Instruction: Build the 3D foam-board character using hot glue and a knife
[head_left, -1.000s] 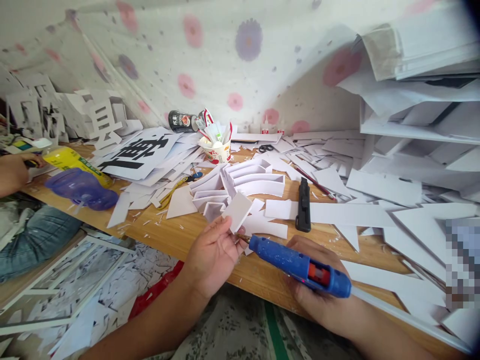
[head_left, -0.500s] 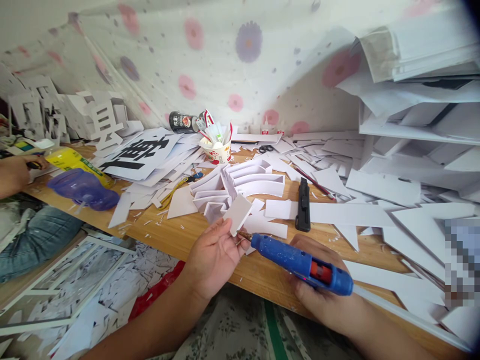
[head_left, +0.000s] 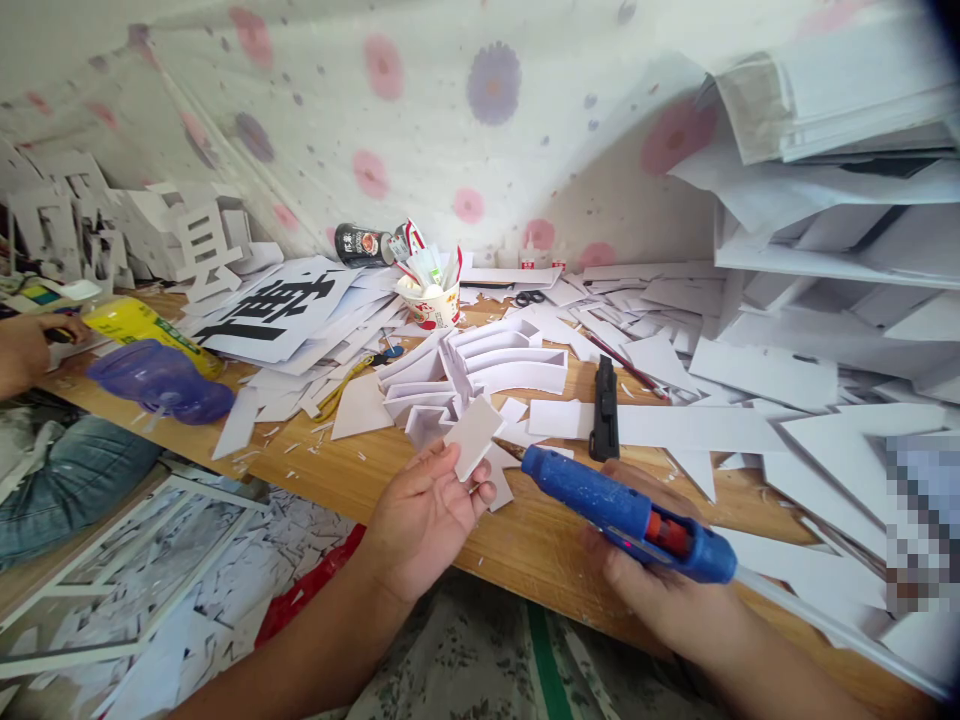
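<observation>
My left hand (head_left: 431, 515) holds a small white foam-board piece (head_left: 474, 436) between thumb and fingers, tilted above the table. In my right hand (head_left: 637, 560) is a blue hot glue gun (head_left: 622, 512), its nozzle pointing left toward the piece, a short gap apart from it. A long translucent glue stick (head_left: 832, 628) runs out of the gun's back end. Just behind the held piece lies a white foam-board character (head_left: 517, 358) with upright curved walls. To its right, a black utility knife (head_left: 604, 410) rests across a white strip (head_left: 694, 428).
White offcuts cover much of the wooden table (head_left: 315, 490). A paper cup (head_left: 429, 302) of tubes and a dark can (head_left: 363, 245) stand behind. Purple (head_left: 161, 380) and yellow (head_left: 142, 325) bottles lie left, near another person's hand (head_left: 34, 350). Stacked boards (head_left: 847, 240) rise at right.
My right hand has drawn the glue gun back to the right, so its nozzle has come away from the piece's lower edge. My left hand keeps the piece in nearly the same place.
</observation>
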